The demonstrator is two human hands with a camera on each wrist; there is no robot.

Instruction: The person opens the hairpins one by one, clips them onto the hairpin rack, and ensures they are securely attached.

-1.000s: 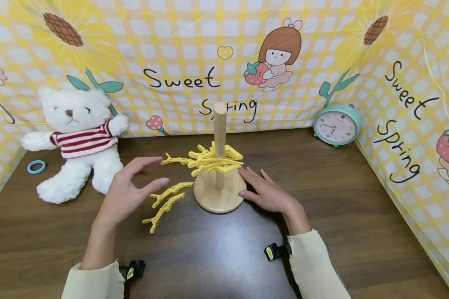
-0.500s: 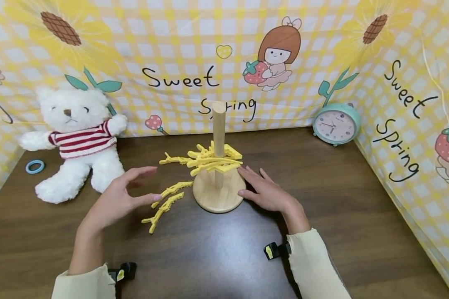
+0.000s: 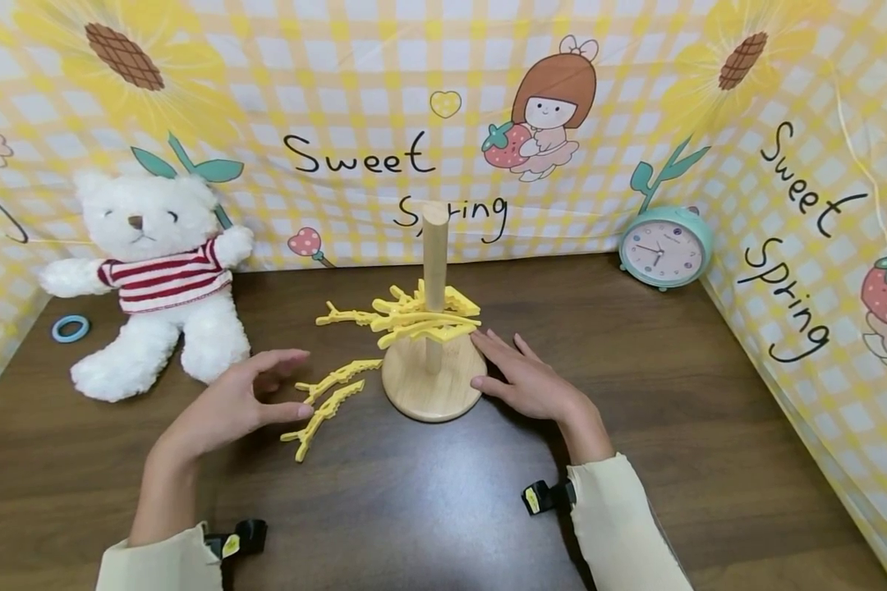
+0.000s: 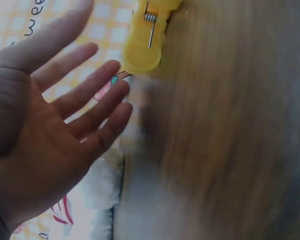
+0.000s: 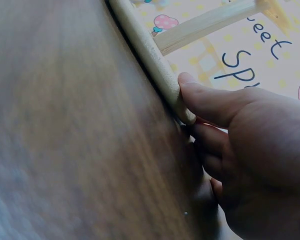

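Note:
A round wooden base with an upright pole [image 3: 434, 254] forms a stand [image 3: 429, 398]. Several long yellow plastic clips [image 3: 414, 320] lean around the pole, their ends spreading left. Two more yellow clips [image 3: 333, 408] lie on the table left of the base. My left hand [image 3: 225, 410] hovers with thumb and fingers apart, the thumb tip overlapping these clips in the head view. Up close in the left wrist view, a yellow clip [image 4: 142, 50] shows a metal spring beyond the spread fingers. My right hand [image 3: 528, 377] holds the base's right edge, thumb on the rim [image 5: 162, 70].
A white teddy bear [image 3: 155, 271] in a striped shirt sits at the back left, beside a light blue ring [image 3: 70, 329]. A mint alarm clock [image 3: 665, 249] stands at the back right. Printed cloth [image 3: 340, 82] walls the brown table [image 3: 443, 525].
My left hand has moved down and slightly left, from beside the clips at the pole toward the two loose ones. My right hand stays at the base.

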